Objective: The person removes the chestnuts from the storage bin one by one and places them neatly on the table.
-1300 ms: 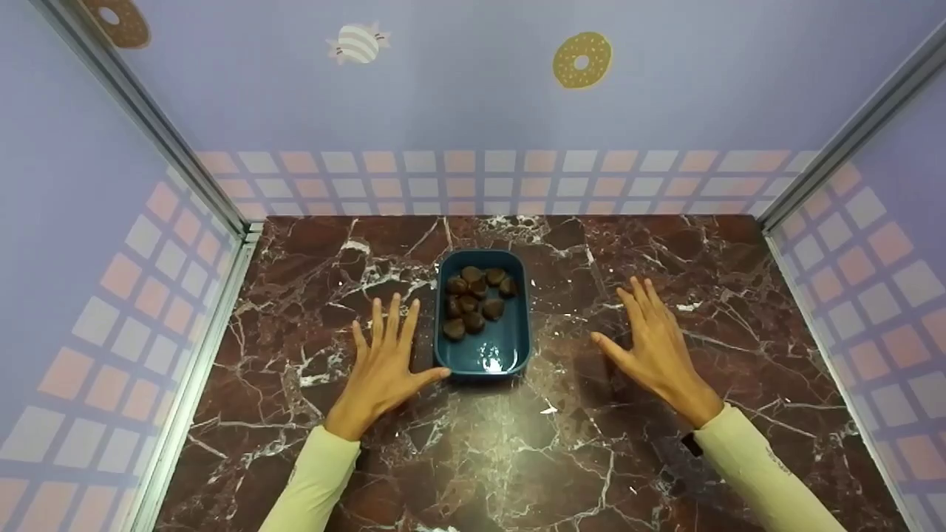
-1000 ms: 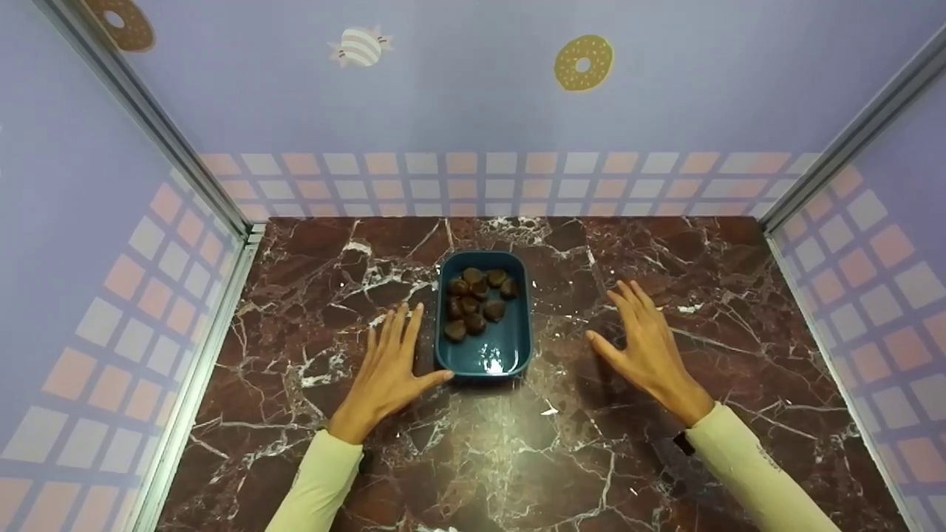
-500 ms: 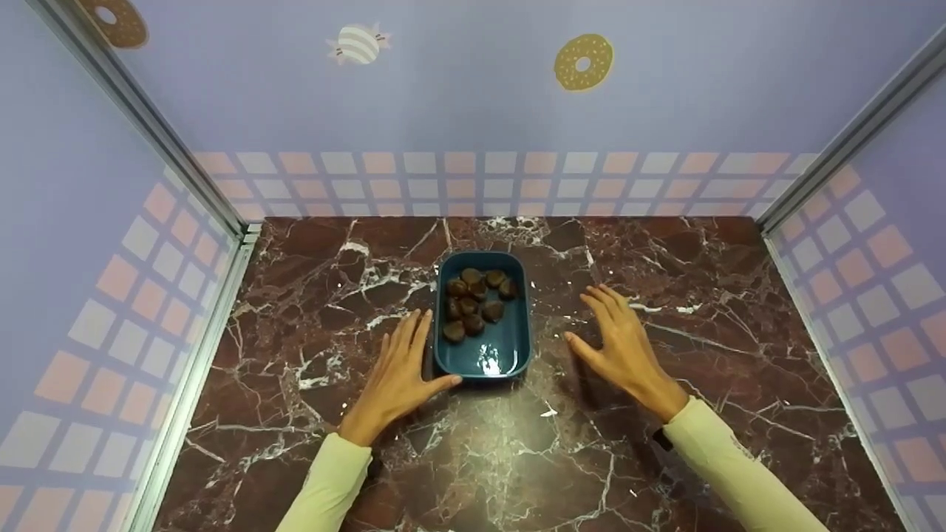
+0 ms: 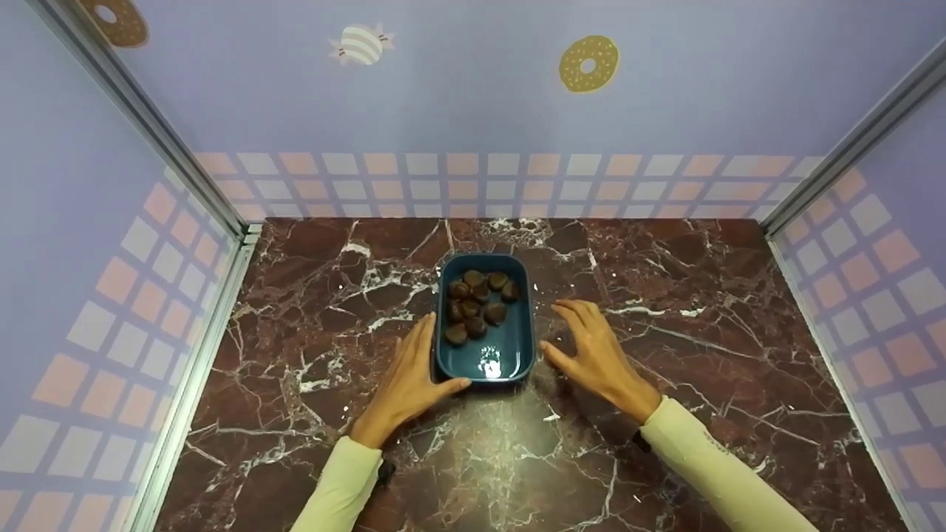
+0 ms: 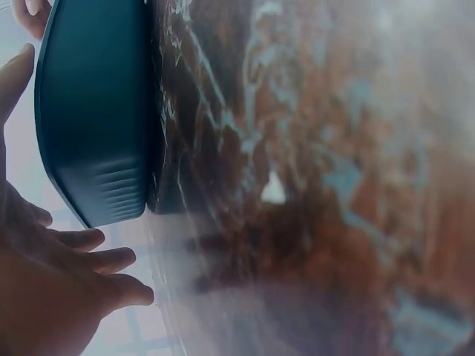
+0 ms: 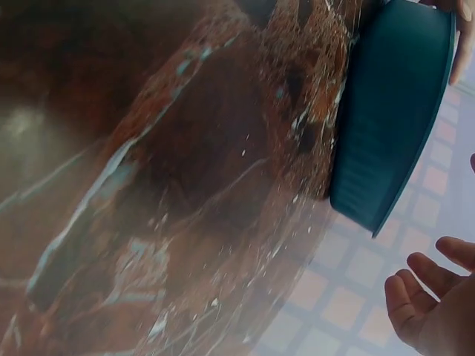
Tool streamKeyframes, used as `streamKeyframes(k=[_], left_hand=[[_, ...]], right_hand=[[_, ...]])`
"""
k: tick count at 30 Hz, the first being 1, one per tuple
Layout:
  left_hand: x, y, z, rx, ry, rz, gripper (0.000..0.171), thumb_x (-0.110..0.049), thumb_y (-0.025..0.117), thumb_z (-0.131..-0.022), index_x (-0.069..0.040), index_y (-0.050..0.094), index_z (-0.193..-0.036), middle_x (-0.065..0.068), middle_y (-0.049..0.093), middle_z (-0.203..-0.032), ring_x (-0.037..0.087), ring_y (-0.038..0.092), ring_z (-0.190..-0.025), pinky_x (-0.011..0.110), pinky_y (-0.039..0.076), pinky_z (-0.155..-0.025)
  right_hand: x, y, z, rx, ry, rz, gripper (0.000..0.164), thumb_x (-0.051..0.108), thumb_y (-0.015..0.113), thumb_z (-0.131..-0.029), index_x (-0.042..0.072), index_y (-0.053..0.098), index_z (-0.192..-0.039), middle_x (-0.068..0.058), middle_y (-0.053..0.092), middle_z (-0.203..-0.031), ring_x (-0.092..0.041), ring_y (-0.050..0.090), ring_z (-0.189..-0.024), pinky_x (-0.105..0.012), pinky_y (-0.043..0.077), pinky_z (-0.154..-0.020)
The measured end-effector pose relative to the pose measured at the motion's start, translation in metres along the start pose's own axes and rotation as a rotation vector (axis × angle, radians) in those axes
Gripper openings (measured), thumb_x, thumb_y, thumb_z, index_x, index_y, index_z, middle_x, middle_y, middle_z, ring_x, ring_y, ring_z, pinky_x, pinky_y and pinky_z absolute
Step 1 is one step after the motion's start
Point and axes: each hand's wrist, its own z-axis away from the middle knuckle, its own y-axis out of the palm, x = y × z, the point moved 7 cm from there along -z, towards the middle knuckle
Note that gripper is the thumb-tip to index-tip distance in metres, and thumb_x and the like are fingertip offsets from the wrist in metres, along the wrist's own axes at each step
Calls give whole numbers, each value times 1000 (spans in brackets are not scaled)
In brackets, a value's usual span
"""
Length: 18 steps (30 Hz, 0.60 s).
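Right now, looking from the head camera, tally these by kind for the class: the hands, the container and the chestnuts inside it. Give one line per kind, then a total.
Chestnuts: about 10 (they crowd together, so one may be hidden)
Rectangular teal container: 1
Hands, left hand and right hand: 2
Total: about 13

Soft light, hazy wrist views
Glare is reflected by the teal container (image 4: 515, 336) and the marbled desk (image 4: 510, 458); the left wrist view is blurred at right.
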Motion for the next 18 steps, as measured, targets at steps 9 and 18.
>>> streamKeyframes(k=[9, 18], left_hand=[[2, 5, -1, -16, -38, 112, 134, -59, 91, -86, -2, 11, -176, 29, 22, -178, 50, 23, -164, 73, 13, -130], [0, 13, -4, -19, -35, 199, 138, -56, 95, -83, -2, 10, -176, 28, 20, -179, 47, 24, -163, 67, 27, -128]], right_hand=[[10, 14, -12, -9, -33, -31, 60, 29, 88, -94, -6, 67, -138, -21, 66, -136, -39, 62, -126, -57, 53, -106], [12, 33, -21, -7, 18, -144, 57, 22, 89, -93, -5, 68, -138, -21, 66, -137, -37, 63, -125, -55, 54, -103]])
